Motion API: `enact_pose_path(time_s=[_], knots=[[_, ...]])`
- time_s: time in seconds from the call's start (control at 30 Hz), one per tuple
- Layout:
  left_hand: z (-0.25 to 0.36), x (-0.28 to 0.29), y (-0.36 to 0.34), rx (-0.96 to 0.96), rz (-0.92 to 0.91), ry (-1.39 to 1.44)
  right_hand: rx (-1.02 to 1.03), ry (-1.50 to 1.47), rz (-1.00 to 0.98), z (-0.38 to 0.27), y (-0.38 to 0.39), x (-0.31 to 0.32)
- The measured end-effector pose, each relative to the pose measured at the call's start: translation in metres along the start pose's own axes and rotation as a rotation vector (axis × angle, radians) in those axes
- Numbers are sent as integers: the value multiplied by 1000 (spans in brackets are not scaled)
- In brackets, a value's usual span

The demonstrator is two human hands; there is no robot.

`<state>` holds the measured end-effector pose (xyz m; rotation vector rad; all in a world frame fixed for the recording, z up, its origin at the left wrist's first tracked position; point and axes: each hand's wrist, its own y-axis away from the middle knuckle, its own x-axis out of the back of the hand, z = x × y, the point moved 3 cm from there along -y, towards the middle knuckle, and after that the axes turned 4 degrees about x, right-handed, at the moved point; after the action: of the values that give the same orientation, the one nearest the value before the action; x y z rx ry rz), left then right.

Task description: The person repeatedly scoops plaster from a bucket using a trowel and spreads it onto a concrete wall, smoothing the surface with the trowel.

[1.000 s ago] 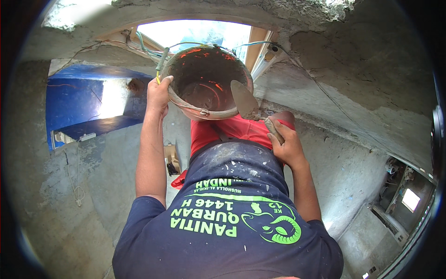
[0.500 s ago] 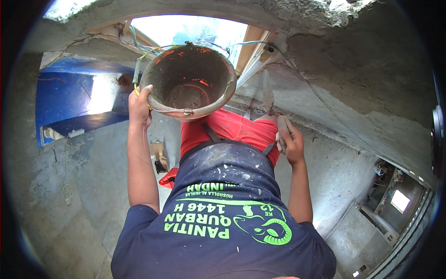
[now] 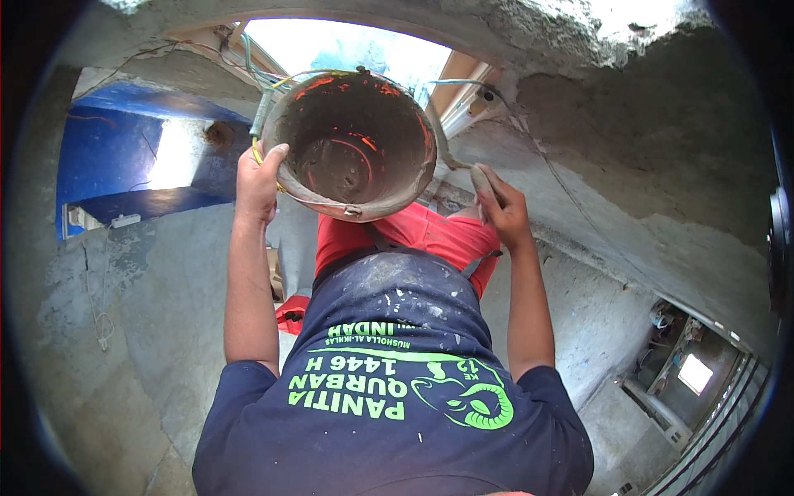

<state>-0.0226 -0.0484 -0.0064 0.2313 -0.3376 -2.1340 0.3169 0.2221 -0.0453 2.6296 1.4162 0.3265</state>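
Observation:
A mortar-smeared bucket (image 3: 356, 194) hangs tilted in front of me, its mouth facing me. Grey residue coats its inside, with orange streaks showing through and a little mortar at the bottom. My left hand (image 3: 259, 182) grips the bucket's left rim, thumb over the edge, beside the yellow handle wire and its grey-green grip (image 3: 262, 113). My right hand (image 3: 504, 208) is closed round the handle of a trowel (image 3: 482, 183). The trowel's narrow blade stands against or just beside the bucket's right rim; whether it touches I cannot tell.
Rough plastered wall (image 3: 645, 157), partly darker and damp-looking, runs along the right. Loose cables (image 3: 463, 81) pass behind the bucket below a bright opening. A blue-painted recess (image 3: 107, 157) lies at left. A red object (image 3: 291, 314) sits below, left of my body.
My right hand has lifted the trowel up and left, from beside my leg to the bucket's right rim. The bucket has shifted slightly right, still in my left hand.

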Motion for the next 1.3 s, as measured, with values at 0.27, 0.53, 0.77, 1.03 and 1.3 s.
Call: enact_pose_path(time_s=[0.27, 0.53, 0.77, 1.03, 1.3], knots=[[-4, 7, -4, 54, -20, 85, 5, 182, -4, 70, 23, 19], [6, -10, 9, 7, -42, 31, -289, 113, 140, 21, 53, 67], [24, -49, 31, -168, -64, -149, 93, 680, -73, -120, 11, 58], [20, -66, 33, -249, 151, -326, -74, 977, -580, -123, 17, 28], [15, -59, -1, -199, 138, -281, -610, -212, -631, -99, 21, 46]])
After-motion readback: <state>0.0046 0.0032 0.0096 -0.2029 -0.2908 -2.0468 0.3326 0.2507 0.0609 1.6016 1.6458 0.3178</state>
